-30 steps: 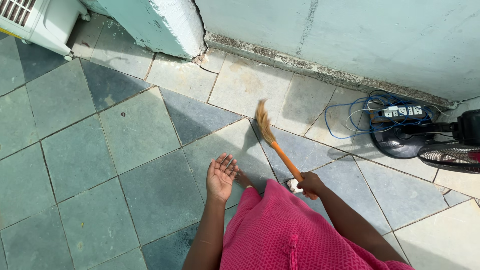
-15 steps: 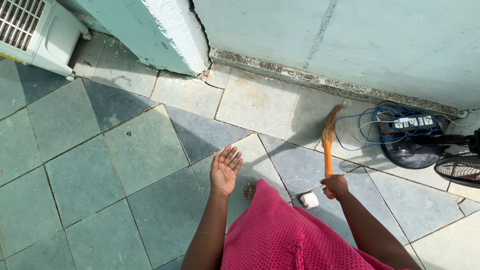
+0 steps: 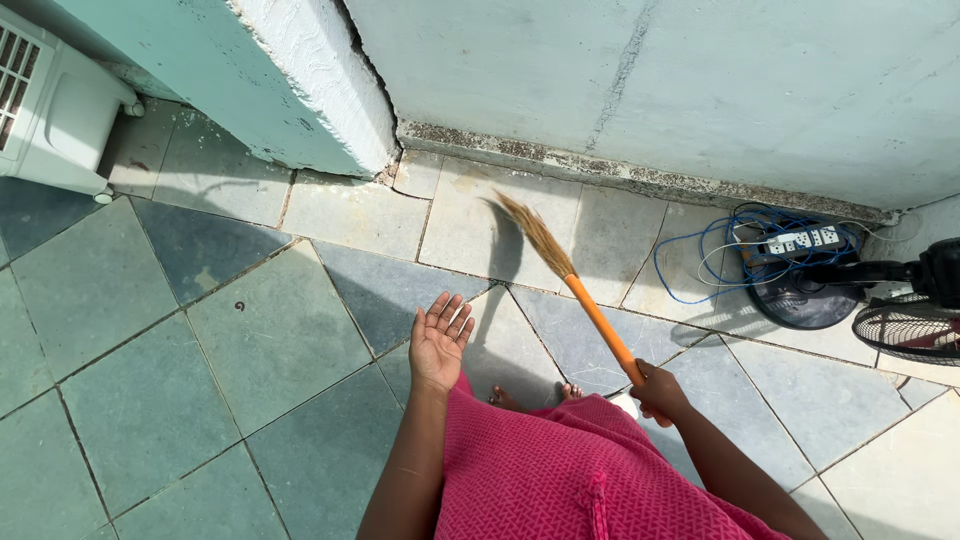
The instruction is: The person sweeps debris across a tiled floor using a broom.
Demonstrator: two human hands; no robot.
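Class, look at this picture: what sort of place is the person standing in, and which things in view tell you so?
Probably a room or covered porch of a home. The floor is grey-green stone tile meeting a painted plaster wall; a pedestal fan and power strip sit by the wall, and the right hand holds an orange-handled broom.

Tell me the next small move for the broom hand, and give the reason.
Probably draw the broom back toward the feet in a short stroke. The right hand grips the orange handle with the bristles out over the pale tiles by the wall base. The left hand is open and empty. Best keep the bristles away from the blue cable.
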